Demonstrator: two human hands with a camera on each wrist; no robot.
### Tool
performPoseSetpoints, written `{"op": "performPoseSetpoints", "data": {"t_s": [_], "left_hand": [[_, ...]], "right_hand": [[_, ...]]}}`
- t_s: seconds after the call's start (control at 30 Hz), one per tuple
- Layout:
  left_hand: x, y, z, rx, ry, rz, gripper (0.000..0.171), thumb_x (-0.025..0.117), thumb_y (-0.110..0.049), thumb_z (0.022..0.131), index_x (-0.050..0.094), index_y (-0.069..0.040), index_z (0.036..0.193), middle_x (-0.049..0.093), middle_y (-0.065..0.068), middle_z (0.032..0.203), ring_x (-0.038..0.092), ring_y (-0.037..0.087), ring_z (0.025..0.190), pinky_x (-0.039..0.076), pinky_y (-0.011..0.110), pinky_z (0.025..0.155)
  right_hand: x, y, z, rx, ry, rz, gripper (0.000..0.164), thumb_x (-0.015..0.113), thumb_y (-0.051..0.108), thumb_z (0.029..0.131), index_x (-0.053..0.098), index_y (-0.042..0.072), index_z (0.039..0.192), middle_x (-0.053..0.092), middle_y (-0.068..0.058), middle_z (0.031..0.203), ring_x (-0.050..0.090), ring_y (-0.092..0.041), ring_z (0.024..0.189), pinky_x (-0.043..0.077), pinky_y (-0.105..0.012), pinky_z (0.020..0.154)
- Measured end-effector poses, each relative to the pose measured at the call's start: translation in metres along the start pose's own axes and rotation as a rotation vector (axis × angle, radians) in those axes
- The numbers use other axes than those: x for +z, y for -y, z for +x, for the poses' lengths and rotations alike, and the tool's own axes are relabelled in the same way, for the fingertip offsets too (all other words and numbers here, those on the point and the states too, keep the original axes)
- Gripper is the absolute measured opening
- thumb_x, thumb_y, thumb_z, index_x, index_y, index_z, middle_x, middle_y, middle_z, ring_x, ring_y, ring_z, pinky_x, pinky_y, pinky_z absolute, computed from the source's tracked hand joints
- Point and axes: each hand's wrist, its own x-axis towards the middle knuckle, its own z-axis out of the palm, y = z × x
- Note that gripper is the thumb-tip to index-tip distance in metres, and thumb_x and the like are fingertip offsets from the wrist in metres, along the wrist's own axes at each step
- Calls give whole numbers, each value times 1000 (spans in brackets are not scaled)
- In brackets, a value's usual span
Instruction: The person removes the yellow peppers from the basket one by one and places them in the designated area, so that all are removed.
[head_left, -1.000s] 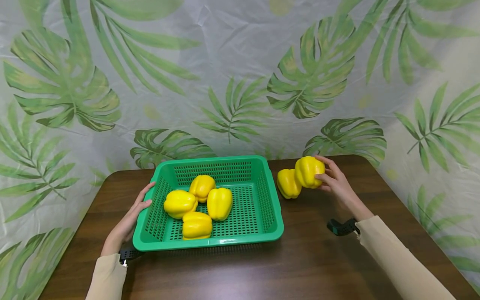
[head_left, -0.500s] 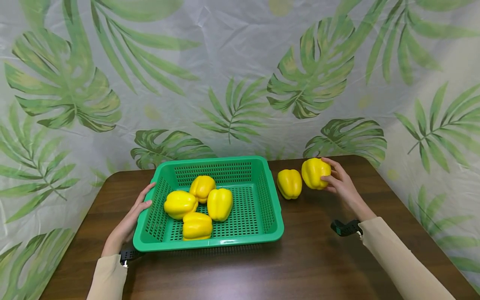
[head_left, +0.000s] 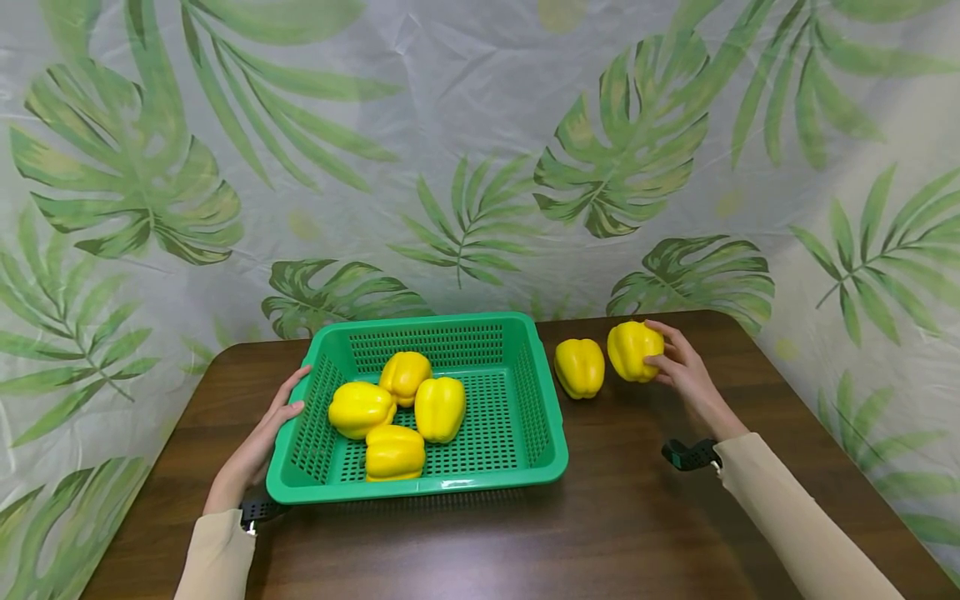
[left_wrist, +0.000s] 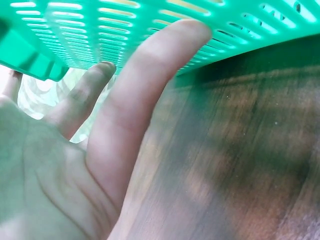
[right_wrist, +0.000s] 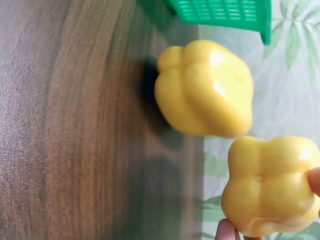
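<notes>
My right hand [head_left: 688, 371] pinches a yellow bell pepper [head_left: 630, 352] between thumb and fingers at the table's back right. Just left of it, a second yellow bell pepper [head_left: 579, 368] rests on the table beside the basket; a narrow gap separates the two in the head view. The held pepper's lobed end [right_wrist: 265, 180] faces the right wrist camera. Several more yellow bell peppers [head_left: 393, 452] lie in the left half of a green slotted plastic basket [head_left: 420, 490]. Against the basket's left side rests my left hand [head_left: 258, 437], its fingers extended along the slotted wall [left_wrist: 112, 30].
Under everything is a dark brown wooden table [head_left: 480, 550], with its back edge close to a leaf-patterned cloth [head_left: 465, 108]. The basket's right wall [head_left: 536, 408] stands near the second pepper. Black straps [head_left: 690, 454] sit at both wrists.
My right hand has carried its bell pepper rightward, away from the one beside it, then slightly lower. The left hand and the basket have stayed in place.
</notes>
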Motion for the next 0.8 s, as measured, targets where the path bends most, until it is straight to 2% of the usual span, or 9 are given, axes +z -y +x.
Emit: {"op": "performPoseSetpoints", "data": {"t_s": [0.23,0.5,0.8], "left_hand": [[0,0,0,0,1,-1,56,27,-32,105,0,-33,154,-9,19,154,47,31,114,50,43,82],[0,1,0,-4,-12,13,56,27,-32,105,0,-32,154,-8,19,154,44,37,115,49,44,82],[0,1,1,27,8,7,55,26,-31,106,0,-32,154,-9,18,154,41,39,119,49,43,83]], "right_hand": [[1,-12,4,49,-4,-57,58,52,15,98,26,13,151,31,-28,143,45,-11,105,47,-27,79],[3,-23,9,85,16,-90,60,50,11,98,22,10,151,26,-28,147,36,-36,122,44,-43,87],[6,-28,12,87,38,-97,59,50,7,97,23,7,150,21,-28,150,30,-42,129,38,-53,91]]}}
